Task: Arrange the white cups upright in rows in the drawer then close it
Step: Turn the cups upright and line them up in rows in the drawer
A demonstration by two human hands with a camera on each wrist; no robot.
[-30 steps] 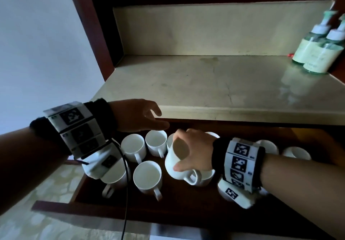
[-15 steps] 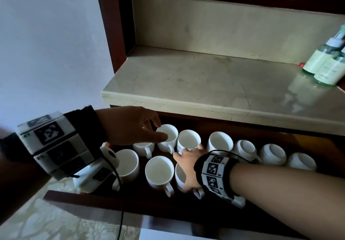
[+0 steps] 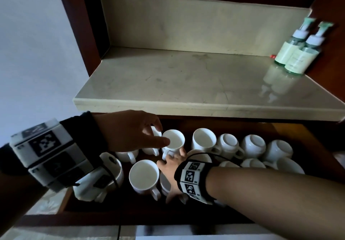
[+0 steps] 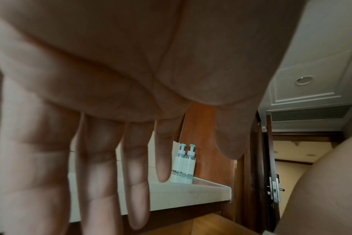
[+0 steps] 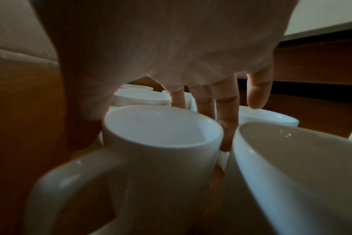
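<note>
Several white cups stand or lie in the open dark wooden drawer [image 3: 130,219]. My left hand [image 3: 145,135] hovers over the back row with straight fingers [image 4: 131,159], its thumb at the rim of an upright cup [image 3: 174,140]. My right hand [image 3: 171,167] lies spread over a front-row cup [image 3: 164,183], holding nothing. In the right wrist view its fingers [image 5: 225,111] reach down between that upright cup [image 5: 161,139] and a neighbouring cup [image 5: 291,167]. Upright cups include one at the front [image 3: 143,176] and one at the back [image 3: 204,140]. Three cups at the back right [image 3: 253,145] are tipped, bases showing.
A pale stone counter [image 3: 186,83] overhangs the back of the drawer. Two pump bottles [image 3: 296,53] stand at its right end, also in the left wrist view [image 4: 184,165]. Dark wood panels flank the niche. More cups sit under my right forearm.
A second ago my right hand held a tilted cup above the drawer; that cup now stands in the front row and the hand has let go. My left hand shifted slightly right.
</note>
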